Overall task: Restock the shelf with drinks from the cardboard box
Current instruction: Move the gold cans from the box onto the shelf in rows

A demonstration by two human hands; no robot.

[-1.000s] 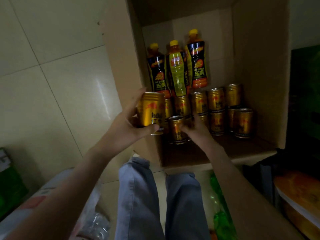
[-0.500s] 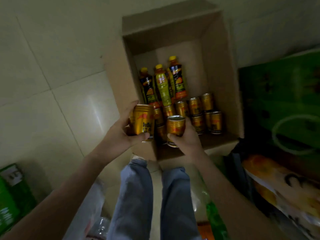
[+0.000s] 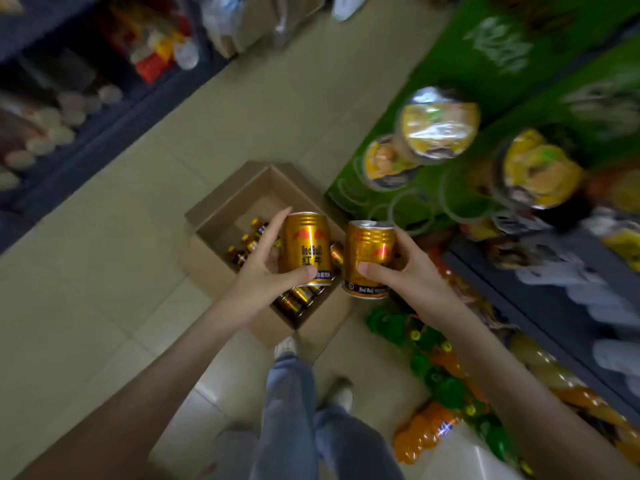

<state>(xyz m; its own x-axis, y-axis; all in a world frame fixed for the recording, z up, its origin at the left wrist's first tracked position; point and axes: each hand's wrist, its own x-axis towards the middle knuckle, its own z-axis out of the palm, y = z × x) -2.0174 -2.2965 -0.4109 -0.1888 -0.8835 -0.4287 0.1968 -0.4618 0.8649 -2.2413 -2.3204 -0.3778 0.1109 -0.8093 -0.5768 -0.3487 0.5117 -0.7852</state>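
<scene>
My left hand (image 3: 260,278) grips a gold drink can (image 3: 306,247) upright, thumb across its lower front. My right hand (image 3: 408,271) holds a second gold can (image 3: 370,258) beside it, tilted slightly. Both cans hang in the air above the open cardboard box (image 3: 221,223) on the tiled floor. Inside the box lie more gold cans (image 3: 298,299) and a few dark bottles with yellow caps (image 3: 246,244). The shelf unit (image 3: 540,306) stands at my right, blurred.
Green display stands (image 3: 491,60) with round bowl packs rise at the right. Green and orange bottles (image 3: 436,386) line the floor by the right shelf. Another dark shelf (image 3: 90,129) with goods runs along the left. My legs and shoes are below the box.
I have risen from the box; both cans have lifted well above it. The view has swung up and now takes in the aisle and shelves on both sides.
</scene>
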